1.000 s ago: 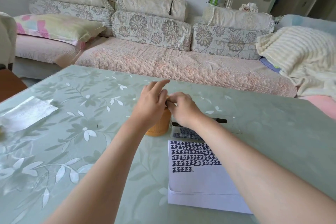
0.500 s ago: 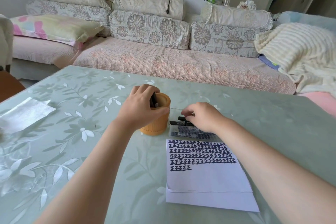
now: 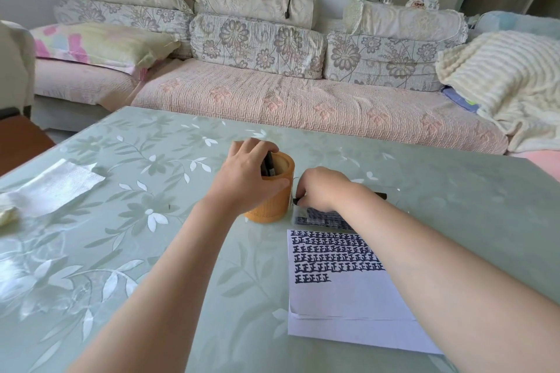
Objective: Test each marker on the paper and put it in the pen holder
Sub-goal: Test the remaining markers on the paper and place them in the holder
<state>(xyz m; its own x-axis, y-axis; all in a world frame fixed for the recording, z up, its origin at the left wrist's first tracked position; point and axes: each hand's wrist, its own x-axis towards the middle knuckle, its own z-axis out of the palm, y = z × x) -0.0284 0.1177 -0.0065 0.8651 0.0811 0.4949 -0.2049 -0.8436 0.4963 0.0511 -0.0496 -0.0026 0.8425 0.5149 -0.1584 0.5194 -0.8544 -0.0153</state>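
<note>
An orange cylindrical pen holder stands mid-table with black markers upright inside. My left hand wraps around its left side and rim, fingers touching the markers. Just right of it lies a clear plastic marker case. My right hand rests over the case, fingertips pinched on a black marker whose end sticks out to the right. White paper covered with rows of dark marks lies in front of the case.
The table has a pale green floral cover. A crinkled clear wrapper lies at the left edge. A long sofa with cushions and a folded blanket runs behind the table.
My hands came apart above the holder. The left hand dropped onto the holder and stays there. The right hand moved right and down onto the marker case.
</note>
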